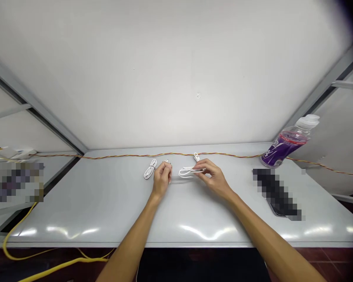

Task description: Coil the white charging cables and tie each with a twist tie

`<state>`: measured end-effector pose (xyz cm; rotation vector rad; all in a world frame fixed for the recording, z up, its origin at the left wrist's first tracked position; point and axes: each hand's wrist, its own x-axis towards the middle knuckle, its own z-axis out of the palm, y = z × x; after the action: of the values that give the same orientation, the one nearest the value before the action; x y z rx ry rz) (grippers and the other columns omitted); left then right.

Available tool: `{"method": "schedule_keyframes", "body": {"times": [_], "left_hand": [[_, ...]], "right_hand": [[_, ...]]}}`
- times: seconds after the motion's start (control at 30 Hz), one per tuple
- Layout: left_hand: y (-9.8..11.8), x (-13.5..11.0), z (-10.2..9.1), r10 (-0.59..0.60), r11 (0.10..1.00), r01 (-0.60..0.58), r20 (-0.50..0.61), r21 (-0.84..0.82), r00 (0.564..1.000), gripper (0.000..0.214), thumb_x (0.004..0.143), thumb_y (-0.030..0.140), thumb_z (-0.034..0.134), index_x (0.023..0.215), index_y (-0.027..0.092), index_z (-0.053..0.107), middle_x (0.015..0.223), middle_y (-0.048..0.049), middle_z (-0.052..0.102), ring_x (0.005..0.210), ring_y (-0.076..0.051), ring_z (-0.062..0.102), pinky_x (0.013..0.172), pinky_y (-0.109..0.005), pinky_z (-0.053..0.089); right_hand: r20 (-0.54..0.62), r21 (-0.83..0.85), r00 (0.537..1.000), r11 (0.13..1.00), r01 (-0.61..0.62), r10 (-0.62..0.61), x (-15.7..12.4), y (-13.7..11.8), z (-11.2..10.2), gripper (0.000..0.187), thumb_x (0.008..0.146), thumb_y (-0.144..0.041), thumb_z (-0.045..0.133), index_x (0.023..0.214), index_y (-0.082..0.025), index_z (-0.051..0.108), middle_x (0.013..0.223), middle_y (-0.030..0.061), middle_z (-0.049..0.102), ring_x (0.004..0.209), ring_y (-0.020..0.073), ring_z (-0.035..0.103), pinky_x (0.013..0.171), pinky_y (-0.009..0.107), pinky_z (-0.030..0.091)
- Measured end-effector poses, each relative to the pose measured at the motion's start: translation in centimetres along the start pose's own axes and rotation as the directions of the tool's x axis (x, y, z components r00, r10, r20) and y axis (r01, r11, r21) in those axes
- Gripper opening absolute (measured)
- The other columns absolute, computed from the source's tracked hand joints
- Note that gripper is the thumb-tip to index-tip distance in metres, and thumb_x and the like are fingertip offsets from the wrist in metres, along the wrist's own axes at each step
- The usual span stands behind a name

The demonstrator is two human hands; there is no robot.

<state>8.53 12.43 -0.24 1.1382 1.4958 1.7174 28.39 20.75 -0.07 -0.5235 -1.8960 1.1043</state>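
Got L hand (162, 179) pinched on small white plug (166, 161), coiled rubbery cable (150, 169) just beside; R hand (213, 178) gripping looped white cable (191, 171), mid-frame on glossy gray table (106, 211).

A white partition wall (176, 70) rises behind a grey desk (106, 211).

Purple bottle label (284, 145), white lettering — unreadable

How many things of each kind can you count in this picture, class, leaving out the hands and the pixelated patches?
White cables: 2
Twisted red-and-yellow wire: 1
Plastic bottle with purple label: 1
Yellow cable: 1
Total: 5
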Motion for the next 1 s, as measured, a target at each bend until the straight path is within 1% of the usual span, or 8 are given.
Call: {"method": "schedule_keyframes", "body": {"times": [0.1,0.17,0.27,0.43,0.6,0.67,0.83,1.0], "left_hand": [[0.6,-0.4,-0.1,0.051,0.995,-0.064,0.156,0.078,0.986,0.034,0.090,0.034,0.048,0.061,0.019,0.040,0.062,0.0023,0.038,0.054,-0.010,0.036,0.049,-0.024,0.029],[1.0,-0.7,0.0,0.050,0.977,-0.106,0.288,0.182,0.956,0.037,0.091,0.036,0.050,0.060,0.019,0.042,0.060,0.0024,0.038,0.055,-0.011,0.036,0.052,-0.026,0.031],[1.3,-1.0,0.2,0.056,0.903,-0.228,0.429,0.363,0.902,0.030,0.090,0.035,0.056,0.065,0.019,0.052,0.067,0.0002,0.051,0.061,-0.012,0.044,0.056,-0.027,0.035],[1.4,-1.3,0.6,0.157,0.763,-0.473,0.583,0.441,0.797,0.016,0.088,0.033,0.061,0.077,0.022,0.065,0.085,-0.0038,0.067,0.092,-0.020,0.057,0.080,-0.032,0.045],[1.4,-1.3,0.7,0.170,0.677,-0.571,0.656,0.465,0.735,0.016,0.081,0.038,0.072,0.074,0.024,0.068,0.084,-0.0027,0.071,0.091,-0.022,0.058,0.083,-0.036,0.043],[1.3,-1.2,0.7,0.185,0.636,-0.608,0.670,0.476,0.719,0.022,0.083,0.041,0.069,0.070,0.023,0.068,0.084,-0.0025,0.073,0.090,-0.022,0.060,0.084,-0.037,0.041],[1.0,-1.1,0.7,0.223,0.580,-0.641,0.659,0.503,0.719,0.030,0.088,0.040,0.064,0.066,0.020,0.066,0.078,-0.0016,0.073,0.085,-0.019,0.062,0.082,-0.036,0.039],[1.2,-1.1,0.5,0.195,0.653,-0.565,0.609,0.504,0.769,0.031,0.083,0.047,0.068,0.070,0.019,0.066,0.076,-0.0021,0.071,0.079,-0.018,0.061,0.083,-0.034,0.040]], "right_hand": [[-0.043,0.174,0.994,0.980,-0.095,0.104,0.4,-0.1,-0.4,0.021,0.083,-0.041,0.069,0.095,-0.023,0.067,0.103,0.0077,0.060,0.092,0.0222,0.062,0.064,0.033,0.057],[-0.046,0.301,0.983,0.941,-0.155,0.176,0.6,-0.2,-0.5,0.028,0.079,-0.043,0.072,0.095,-0.022,0.063,0.102,0.0076,0.061,0.087,0.0221,0.064,0.058,0.032,0.056],[0.000,0.426,0.967,0.875,-0.231,0.255,0.7,-0.4,-0.5,0.033,0.080,-0.045,0.071,0.097,-0.021,0.056,0.101,0.0069,0.063,0.079,0.0211,0.068,0.057,0.033,0.057],[-0.015,0.467,0.949,0.841,-0.272,0.316,0.8,-0.9,-0.7,0.037,0.081,-0.051,0.067,0.099,-0.021,0.053,0.104,0.0082,0.065,0.075,0.0210,0.070,0.055,0.032,0.056],[-0.021,0.491,0.940,0.822,-0.289,0.342,0.9,-1.0,-0.8,0.039,0.078,-0.051,0.069,0.098,-0.020,0.054,0.102,0.0089,0.067,0.073,0.0220,0.071,0.054,0.032,0.055],[-0.008,0.492,0.934,0.814,-0.307,0.357,0.9,-0.9,-0.7,0.040,0.077,-0.051,0.070,0.096,-0.020,0.053,0.102,0.0091,0.067,0.073,0.0224,0.071,0.053,0.031,0.055],[0.031,0.510,0.926,0.790,-0.339,0.377,0.8,-1.0,-0.6,0.038,0.075,-0.049,0.074,0.087,-0.021,0.051,0.097,0.0073,0.069,0.077,0.0236,0.071,0.053,0.029,0.053],[0.021,0.497,0.927,0.800,-0.335,0.376,0.7,-0.9,-0.6,0.036,0.076,-0.048,0.074,0.083,-0.021,0.052,0.090,0.0060,0.070,0.078,0.0243,0.071,0.048,0.026,0.048]]}}
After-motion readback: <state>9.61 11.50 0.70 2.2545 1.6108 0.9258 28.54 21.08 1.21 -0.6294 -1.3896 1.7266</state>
